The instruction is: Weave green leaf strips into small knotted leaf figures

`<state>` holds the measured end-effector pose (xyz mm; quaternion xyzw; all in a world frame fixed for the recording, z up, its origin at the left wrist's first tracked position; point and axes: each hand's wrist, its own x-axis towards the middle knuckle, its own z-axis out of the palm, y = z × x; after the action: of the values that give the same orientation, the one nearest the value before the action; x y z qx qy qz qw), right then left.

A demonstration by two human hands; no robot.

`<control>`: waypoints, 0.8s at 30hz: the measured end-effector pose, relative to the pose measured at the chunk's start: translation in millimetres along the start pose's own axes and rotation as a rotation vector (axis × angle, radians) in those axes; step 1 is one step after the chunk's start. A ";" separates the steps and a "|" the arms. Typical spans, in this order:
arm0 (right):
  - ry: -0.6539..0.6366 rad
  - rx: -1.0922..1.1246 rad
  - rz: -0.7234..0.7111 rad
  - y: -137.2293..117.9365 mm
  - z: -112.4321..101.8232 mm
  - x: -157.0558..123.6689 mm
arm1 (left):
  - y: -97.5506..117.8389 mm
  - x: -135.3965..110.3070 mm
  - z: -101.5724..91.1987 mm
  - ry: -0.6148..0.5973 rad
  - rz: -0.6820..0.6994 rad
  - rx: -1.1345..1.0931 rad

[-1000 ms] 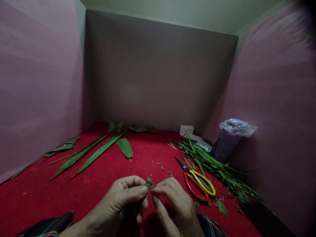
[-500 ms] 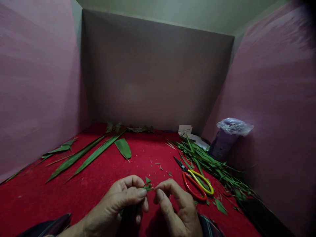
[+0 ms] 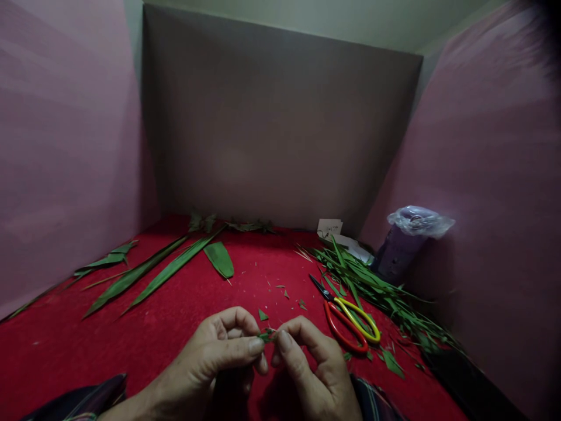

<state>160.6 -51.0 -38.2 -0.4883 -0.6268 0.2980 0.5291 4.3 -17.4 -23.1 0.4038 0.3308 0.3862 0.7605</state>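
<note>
My left hand (image 3: 219,356) and my right hand (image 3: 313,368) meet low in the middle of the view, over a red cloth (image 3: 184,316). Both pinch a small folded green leaf piece (image 3: 265,335) between thumb and forefinger. The rest of that piece runs down behind my left fingers and is mostly hidden. Scissors (image 3: 348,321) with one red and one yellow handle lie shut on the cloth just right of my right hand.
Long green leaves (image 3: 162,275) lie at the back left. A heap of narrow leaf strips (image 3: 372,289) lies at the right, beside a purple container wrapped in plastic (image 3: 405,242). Small leaf scraps (image 3: 284,292) dot the cloth. Pink and grey panels wall in three sides.
My fingertips have drawn closer together on the leaf piece, and the right thumb has come up to it. The view has shifted slightly.
</note>
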 end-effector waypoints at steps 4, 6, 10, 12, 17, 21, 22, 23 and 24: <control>0.011 -0.018 -0.022 -2.8 0.7 -0.8 | 1.7 -0.6 1.5 -0.001 0.006 0.012; 0.024 -0.021 -0.039 -4.2 1.0 -1.1 | 2.2 -0.8 1.8 -0.001 0.010 0.022; 0.034 -0.040 -0.045 -3.4 1.0 -1.4 | 2.3 -1.8 2.3 0.006 0.027 0.046; 0.016 -0.042 -0.044 -2.2 0.6 -1.5 | 2.6 -2.7 3.1 0.012 0.028 0.053; 0.010 -0.047 -0.041 -3.2 0.4 -1.8 | 4.7 -5.0 6.5 0.029 0.031 0.072; 0.009 -0.060 -0.022 -3.9 0.9 -2.1 | 5.6 -5.6 7.8 0.028 0.042 0.089; 0.009 -0.063 -0.020 -3.4 0.9 -2.1 | 5.5 -5.6 7.6 0.031 0.049 0.098; 0.008 -0.063 -0.020 -2.8 0.8 -2.2 | 5.1 -5.4 7.3 0.036 0.055 0.107; 0.005 -0.063 -0.023 -2.2 0.7 -2.1 | 4.6 -5.2 6.9 0.040 0.062 0.116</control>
<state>159.3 -53.7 -37.2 -0.4983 -0.6401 0.2705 0.5185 5.9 -22.6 -14.9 0.4495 0.3547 0.3978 0.7168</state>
